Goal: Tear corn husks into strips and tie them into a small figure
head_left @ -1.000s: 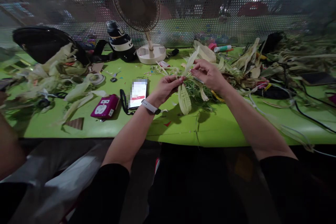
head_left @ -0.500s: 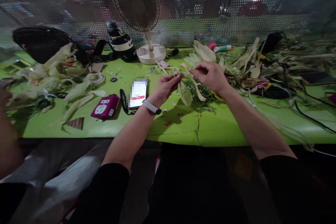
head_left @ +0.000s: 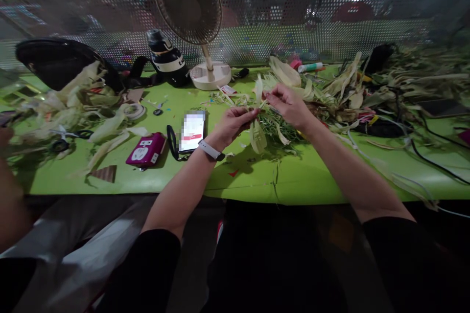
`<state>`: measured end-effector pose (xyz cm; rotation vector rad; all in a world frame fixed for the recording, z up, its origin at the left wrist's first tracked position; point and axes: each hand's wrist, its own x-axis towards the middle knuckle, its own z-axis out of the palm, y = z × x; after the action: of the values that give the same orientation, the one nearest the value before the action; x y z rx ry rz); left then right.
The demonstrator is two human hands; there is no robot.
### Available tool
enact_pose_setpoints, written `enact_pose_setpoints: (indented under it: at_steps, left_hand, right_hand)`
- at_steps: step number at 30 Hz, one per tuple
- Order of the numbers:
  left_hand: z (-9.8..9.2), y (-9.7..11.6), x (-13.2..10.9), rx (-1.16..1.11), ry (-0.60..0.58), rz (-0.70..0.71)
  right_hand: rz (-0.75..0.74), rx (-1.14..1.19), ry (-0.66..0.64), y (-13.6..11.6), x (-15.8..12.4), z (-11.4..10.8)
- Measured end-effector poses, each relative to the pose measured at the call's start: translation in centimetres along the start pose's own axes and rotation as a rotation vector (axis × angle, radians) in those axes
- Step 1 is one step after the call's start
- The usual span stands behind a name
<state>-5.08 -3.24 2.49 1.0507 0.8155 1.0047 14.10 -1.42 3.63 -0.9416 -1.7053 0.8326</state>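
Over the green table, my left hand point(head_left: 235, 124) pinches a pale corn husk point(head_left: 258, 138); one leaf hangs below the fingertips and a paler strip stands up above them. My right hand point(head_left: 288, 102) is closed at the upper end of the same husk, thumb and finger pressed together close to the left fingertips. The exact join between the fingers is too small to make out. Beneath both hands lies a heap of shredded green strips point(head_left: 277, 129). A broad dry husk leaf point(head_left: 284, 72) rests behind my right hand.
A phone point(head_left: 193, 129) and a purple box point(head_left: 147, 150) lie left of my hands. A fan point(head_left: 211, 76) and a bottle point(head_left: 167, 58) stand behind. Scissors point(head_left: 68, 137) lie among husks at left, beside another person's arm point(head_left: 12, 195). Cables point(head_left: 422, 154) and more husks spread right.
The pale strip at my fingertips now stands upright, where it slanted before. My right hand has shifted slightly left, and the hanging leaf has turned a little.
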Motion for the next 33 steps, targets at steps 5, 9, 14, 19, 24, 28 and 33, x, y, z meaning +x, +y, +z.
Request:
enact_pose_setpoints:
  at_steps: [5,9,14,19,24,28,33]
  left_hand:
    - [0.3,0.1,-0.3,0.03,0.038,0.072]
    - [0.5,0.3,-0.4,0.041,0.091,0.063]
    - [0.0,0.2,0.2,-0.026,0.181,0.068]
    - [-0.6,0.0,1.0,-0.129,0.218,0.095]
    - [-0.9,0.0,1.2,-0.144,0.235,0.139]
    - [-0.8,0.1,0.9,-0.057,0.273,0.163]
    - [0.2,0.3,-0.1,0.134,0.11,0.191]
  right_hand:
    - [-0.065,-0.009,0.006,1.4,0.2,0.3]
    - [-0.06,-0.203,0.006,2.6,0.3,-0.1]
    - [-0.174,-0.52,0.172,1.1,-0.4,-0.1]
    - [-0.185,-0.73,-0.072,-0.7,-1.4,0.9]
    - [-0.124,-0.864,-0.09,-1.2,-1.5,1.0]
    - [-0.148,-0.811,-0.19,-2.9,-1.6,-0.7]
    - [-0.24,-0.633,-0.316,-6.1,-1.9,-3.7]
